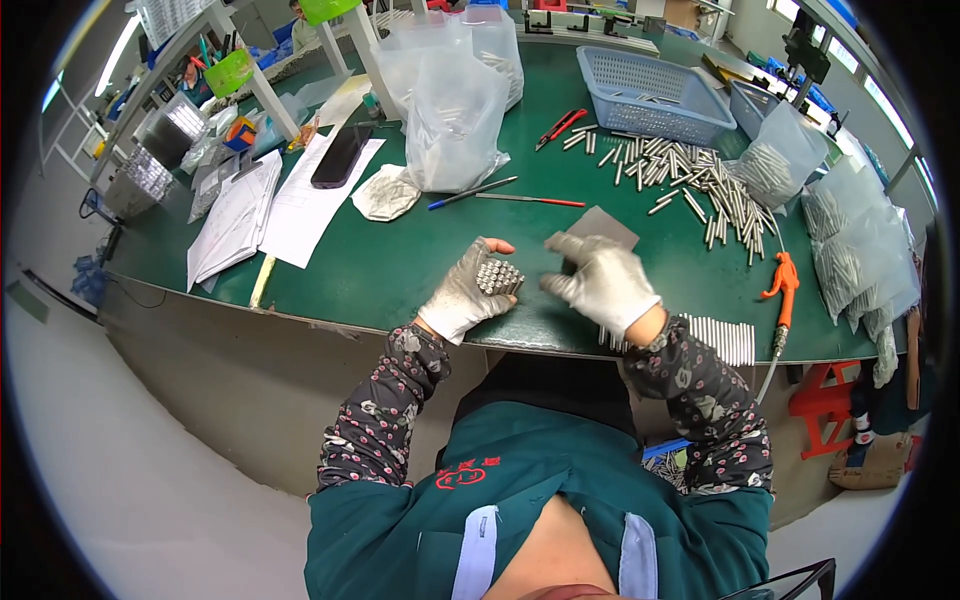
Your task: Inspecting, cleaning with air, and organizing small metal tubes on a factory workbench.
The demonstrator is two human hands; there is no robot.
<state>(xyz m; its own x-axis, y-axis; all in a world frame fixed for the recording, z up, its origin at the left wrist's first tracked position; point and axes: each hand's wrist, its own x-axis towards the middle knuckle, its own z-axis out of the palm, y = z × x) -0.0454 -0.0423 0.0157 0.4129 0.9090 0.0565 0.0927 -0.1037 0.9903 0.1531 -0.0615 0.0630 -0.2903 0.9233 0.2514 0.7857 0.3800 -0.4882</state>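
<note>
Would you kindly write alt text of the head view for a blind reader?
A gloved left hand holds a bundle of metal rods at a green workbench; the gloved right hand is beside it, not touching. Loose rods lie near a blue basket at right; a phone rests on paper at left.

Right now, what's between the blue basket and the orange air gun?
A heap of loose metal pins lies between basket and air gun, head view.
</note>
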